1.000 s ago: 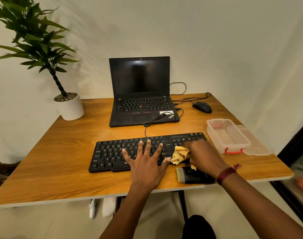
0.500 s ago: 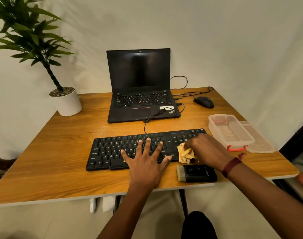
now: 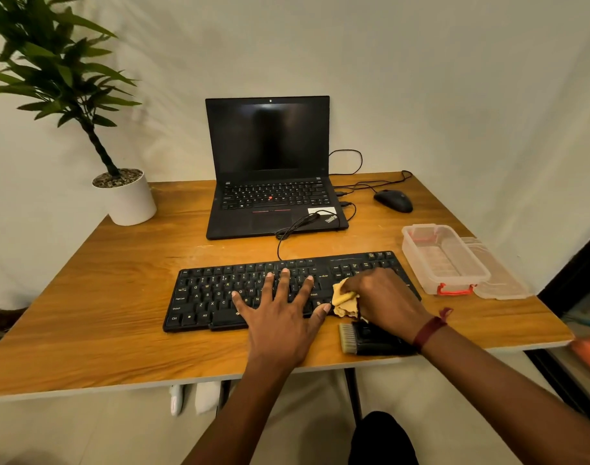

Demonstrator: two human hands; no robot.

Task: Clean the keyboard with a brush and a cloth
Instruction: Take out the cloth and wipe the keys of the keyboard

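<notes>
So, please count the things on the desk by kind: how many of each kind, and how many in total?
Computer devices: 3 (laptop, keyboard, mouse)
Cleaning tools: 2 (cloth, brush)
Plastic box parts: 2 (box, lid)
Plants: 1 (potted plant)
Total: 8

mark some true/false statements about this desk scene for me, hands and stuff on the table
1. The right hand holds the cloth against the keyboard. True.
2. The left hand grips the brush. False: it lies flat on the keyboard with fingers spread; the brush lies on the table near the right wrist.
3. The laptop screen is dark. True.
4. The box has its lid on. False: the box is open and the lid lies beside it.
5. The mouse sits left of the laptop. False: it sits to the right; the plant is on the left.
</notes>
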